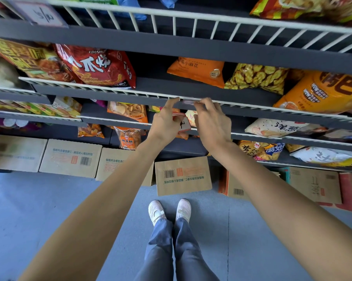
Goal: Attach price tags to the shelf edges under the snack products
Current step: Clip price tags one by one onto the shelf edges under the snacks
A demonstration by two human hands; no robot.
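Note:
Both my hands are at the white wire rail (110, 90) on the front edge of the second shelf. My right hand (212, 122) pinches a small clear tag clip (188, 102) against that rail. My left hand (167, 122) points its index finger up to the rail just left of the clip, while its other fingers hold white price tags with red borders (183, 123) in the palm. An orange snack bag (197, 71) lies on the shelf right above the clip. Another price tag (40, 15) hangs on the top shelf's edge at the far left.
Snack bags fill the dark shelves: a red bag (96, 65) at left, yellow and orange bags (323, 92) at right. Cardboard boxes (183, 175) line the grey floor under the bottom shelf. My feet in white shoes (169, 210) stand close to the boxes.

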